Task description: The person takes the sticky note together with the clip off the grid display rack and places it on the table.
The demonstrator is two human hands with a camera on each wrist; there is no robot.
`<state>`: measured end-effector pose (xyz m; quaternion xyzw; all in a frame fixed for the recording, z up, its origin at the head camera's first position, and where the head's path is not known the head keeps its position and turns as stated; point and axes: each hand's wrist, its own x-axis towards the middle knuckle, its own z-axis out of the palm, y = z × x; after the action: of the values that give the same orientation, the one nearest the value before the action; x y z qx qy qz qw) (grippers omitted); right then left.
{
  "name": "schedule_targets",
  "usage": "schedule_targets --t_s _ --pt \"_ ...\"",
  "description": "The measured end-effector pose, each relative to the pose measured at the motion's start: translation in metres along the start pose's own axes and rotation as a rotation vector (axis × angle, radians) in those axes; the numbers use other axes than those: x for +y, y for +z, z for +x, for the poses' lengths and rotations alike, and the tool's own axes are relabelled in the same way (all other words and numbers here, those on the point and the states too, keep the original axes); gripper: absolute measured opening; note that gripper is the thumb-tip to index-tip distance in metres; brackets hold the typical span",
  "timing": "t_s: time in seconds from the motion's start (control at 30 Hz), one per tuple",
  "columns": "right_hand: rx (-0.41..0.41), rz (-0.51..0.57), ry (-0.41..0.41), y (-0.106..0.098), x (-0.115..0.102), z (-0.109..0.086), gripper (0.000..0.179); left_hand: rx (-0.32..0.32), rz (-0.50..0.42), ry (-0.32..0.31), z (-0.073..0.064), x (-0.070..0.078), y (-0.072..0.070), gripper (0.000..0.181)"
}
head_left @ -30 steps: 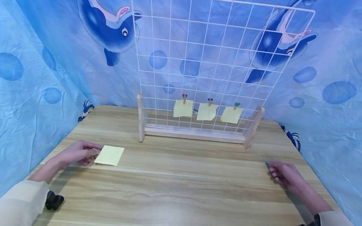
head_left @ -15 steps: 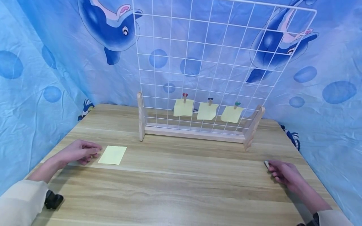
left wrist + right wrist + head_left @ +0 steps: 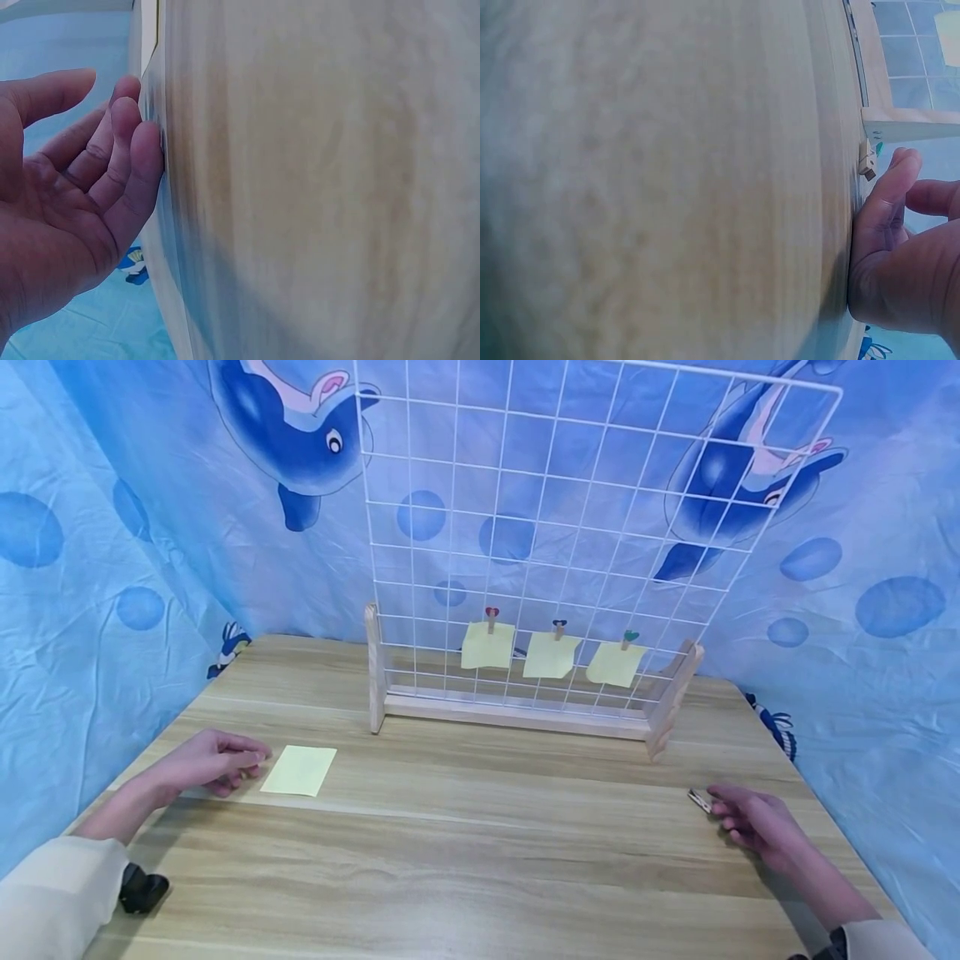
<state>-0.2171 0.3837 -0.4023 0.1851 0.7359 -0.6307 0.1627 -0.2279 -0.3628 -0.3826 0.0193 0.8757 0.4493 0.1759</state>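
Observation:
In the head view, a square yellow sticky note (image 3: 299,771) lies flat on the left of the table. Just beside its left edge is my left hand (image 3: 206,767), with nothing between thumb and fingers. The left wrist view has that hand (image 3: 82,172) palm showing, fingers loosely bent, thumb apart, little-finger side at the wood. On the right, a small wooden clothespin (image 3: 700,801) rests on the table, right at the fingertips of my right hand (image 3: 757,822). In the right wrist view this clothespin (image 3: 868,159), with a bit of green, sits beyond the fingertips.
A white wire grid (image 3: 555,510) stands in a wooden base (image 3: 517,714) at the back. Three yellow notes hang on it, clipped by clothespins with a red (image 3: 492,612), a dark blue (image 3: 559,624) and a green heart (image 3: 630,636). Blue dolphin-print cloth (image 3: 82,635) surrounds the wooden table (image 3: 480,860).
The sticky note has left my left fingers and lies slightly further right. The clothespin has come out of my right fingers onto the table, shifting left. Both hands stay nearly in place.

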Motion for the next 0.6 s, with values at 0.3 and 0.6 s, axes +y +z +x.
schedule_targets --t_s 0.3,0.6 --pt "-0.011 0.03 -0.002 -0.0002 -0.0018 -0.0008 0.012 -0.001 -0.002 -0.001 0.0007 0.0041 0.0002 0.055" --pt "-0.005 0.019 -0.021 0.0049 -0.0065 -0.0037 0.011 -0.015 -0.024 0.007 0.0015 0.0088 0.0041 0.056"
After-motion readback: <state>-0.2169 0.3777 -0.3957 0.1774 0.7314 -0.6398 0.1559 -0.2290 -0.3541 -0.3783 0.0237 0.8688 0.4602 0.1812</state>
